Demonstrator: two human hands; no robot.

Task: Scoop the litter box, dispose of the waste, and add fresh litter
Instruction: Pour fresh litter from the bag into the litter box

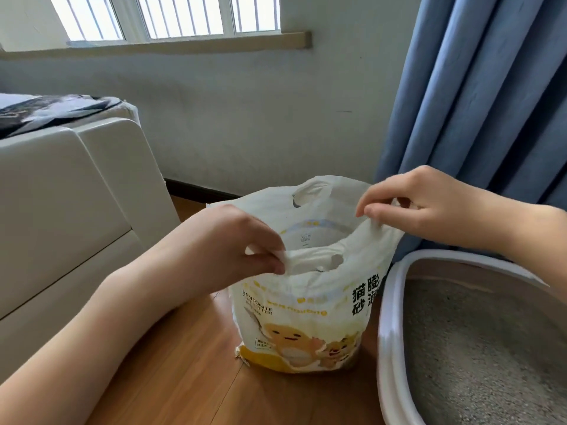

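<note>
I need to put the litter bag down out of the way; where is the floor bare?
Bare wood floor lies between the white cabinet and the litter bag. Crowded right: litter box almost touches the bag, curtain behind.

The room is being lit softly by daylight from the barred window [165,16], while straight lines are being bowed near the edges.

both hands pinch the open top of the litter bag [302,326]: left hand [233,246], right hand [423,207]. the litter box [389,317] stands just beside it on the floor [184,378].
</note>
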